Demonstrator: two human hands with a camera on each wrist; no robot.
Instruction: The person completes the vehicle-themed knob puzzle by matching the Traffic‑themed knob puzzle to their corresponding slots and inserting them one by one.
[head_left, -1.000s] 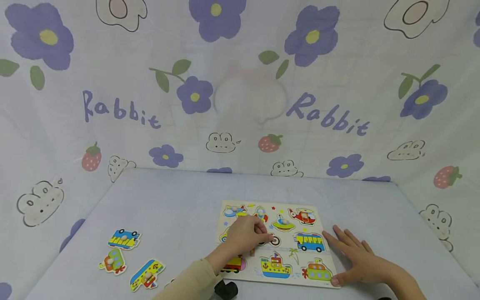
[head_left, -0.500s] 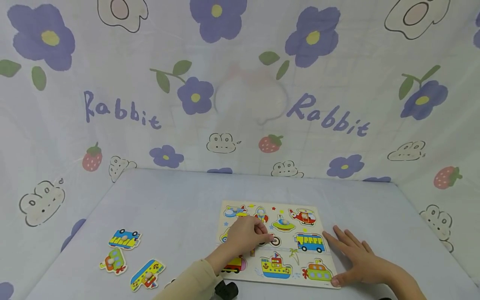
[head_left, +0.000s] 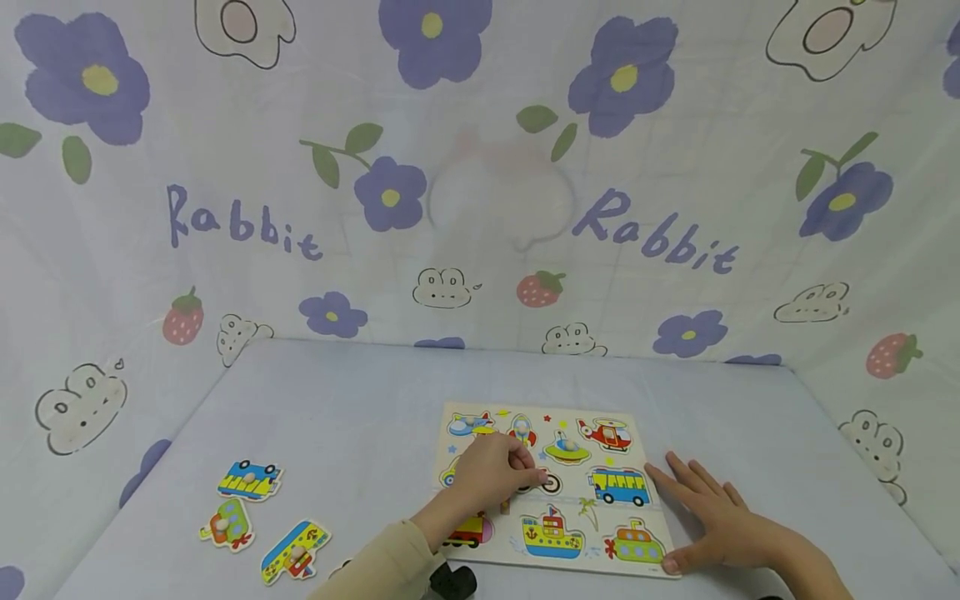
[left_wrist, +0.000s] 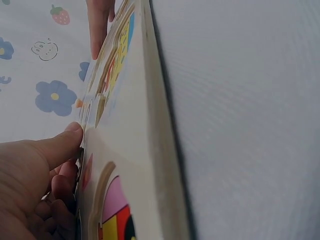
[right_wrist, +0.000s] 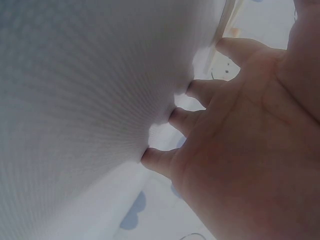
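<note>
A wooden puzzle board (head_left: 574, 483) with vehicle pictures lies on the table. Over its middle row, my left hand (head_left: 487, 471) pinches with thumb and curled fingers at a motorcycle puzzle piece (head_left: 552, 482); only a wheel shows and its knob is hidden. The left wrist view has the left thumb (left_wrist: 67, 142) close against the board's face. My right hand (head_left: 712, 521) is spread at the board's right side, thumb at the near corner. In the right wrist view, the right fingertips (right_wrist: 152, 156) press on the cloth.
Left of the board lie loose knobbed pieces: an upside-down bus (head_left: 250, 481), a submarine (head_left: 227, 525) and a ship (head_left: 296, 552). Another piece is mostly hidden by the left sleeve (head_left: 382, 562). A black object (head_left: 453, 579) shows at the left wrist. Printed cloth (head_left: 480, 250) hangs behind.
</note>
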